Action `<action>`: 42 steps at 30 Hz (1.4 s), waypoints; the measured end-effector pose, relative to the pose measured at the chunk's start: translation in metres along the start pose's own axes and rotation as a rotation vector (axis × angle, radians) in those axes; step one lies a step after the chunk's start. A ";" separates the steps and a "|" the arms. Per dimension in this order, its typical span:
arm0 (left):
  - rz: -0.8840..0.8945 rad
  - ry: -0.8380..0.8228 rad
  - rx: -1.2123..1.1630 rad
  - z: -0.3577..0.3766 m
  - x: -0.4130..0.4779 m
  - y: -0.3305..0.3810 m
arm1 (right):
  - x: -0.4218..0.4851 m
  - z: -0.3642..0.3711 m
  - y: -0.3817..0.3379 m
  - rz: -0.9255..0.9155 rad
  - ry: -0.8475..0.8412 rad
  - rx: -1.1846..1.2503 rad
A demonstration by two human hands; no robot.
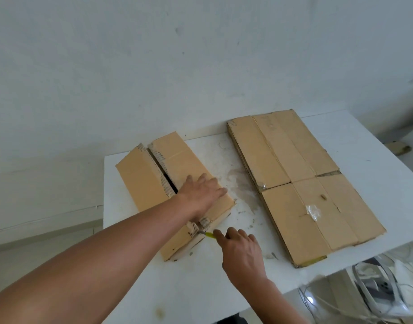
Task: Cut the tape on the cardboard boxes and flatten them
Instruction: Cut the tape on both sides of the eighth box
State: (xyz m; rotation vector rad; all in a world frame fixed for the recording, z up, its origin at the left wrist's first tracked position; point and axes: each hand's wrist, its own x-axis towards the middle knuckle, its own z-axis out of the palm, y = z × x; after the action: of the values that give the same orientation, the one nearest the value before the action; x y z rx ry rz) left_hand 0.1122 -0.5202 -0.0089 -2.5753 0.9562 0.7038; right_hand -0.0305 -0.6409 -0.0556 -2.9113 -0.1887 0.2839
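At the near edge of the white table point(135, 288), whose smooth top is scuffed and stained grey toward its middle, the right hand point(241, 251) comes in from five o'clock with its fingers curled round the slim yellow handle of a cutter point(209, 234). The short grey blade points toward ten o'clock and meets the near end of the cardboard box point(140, 183), just where the two top flaps come together and their torn, corrugated edges show. The box is a long, plain brown carton lying on the left half of the table, its length running from six o'clock toward twelve. Farther along it, the left hand point(203, 190) lies palm-down on the right-hand top flap, fingers straight and slightly spread, pressing flat on the board, the bare forearm reaching in from seven o'clock. Beside that hand a dark, narrow gap opens between the flaps, lined with ragged fluting. At three o'clock of the box, well apart from it, a stack of flattened boxes point(306, 183) lies flat on the table, creased into rectangular panels, with a crumpled scrap of clear tape point(313, 211) stuck to its top sheet. Beyond the table's far edge stands a pale, matt wall point(200, 66) with faint marks.
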 end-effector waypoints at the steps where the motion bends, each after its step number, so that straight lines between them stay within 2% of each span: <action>1: 0.019 -0.012 0.011 -0.001 0.003 0.001 | 0.002 -0.003 0.002 0.007 -0.032 -0.004; 12: 0.115 -0.126 0.015 -0.001 0.013 0.002 | 0.020 -0.009 0.031 0.009 -0.042 -0.084; 20: 0.108 -0.105 -0.056 0.005 0.013 0.001 | 0.034 -0.010 0.037 -0.064 -0.035 -0.124; 28: 0.104 -0.086 -0.116 0.010 0.013 -0.003 | 0.037 -0.015 0.049 -0.037 -0.010 -0.124; 32: 0.104 -0.077 -0.127 0.012 0.013 -0.003 | 0.041 -0.013 0.048 -0.171 0.057 -0.197; 35: 0.101 -0.073 -0.131 0.011 0.012 -0.002 | 0.044 -0.015 0.047 -0.244 0.025 -0.225; 42: 0.099 -0.074 -0.132 0.010 0.010 -0.002 | 0.048 -0.023 0.044 -0.190 0.008 -0.206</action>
State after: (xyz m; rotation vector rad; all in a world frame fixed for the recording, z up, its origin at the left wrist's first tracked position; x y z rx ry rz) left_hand 0.1170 -0.5195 -0.0230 -2.6078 1.0518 0.9117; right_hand 0.0254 -0.6806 -0.0519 -3.0650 -0.5191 0.2338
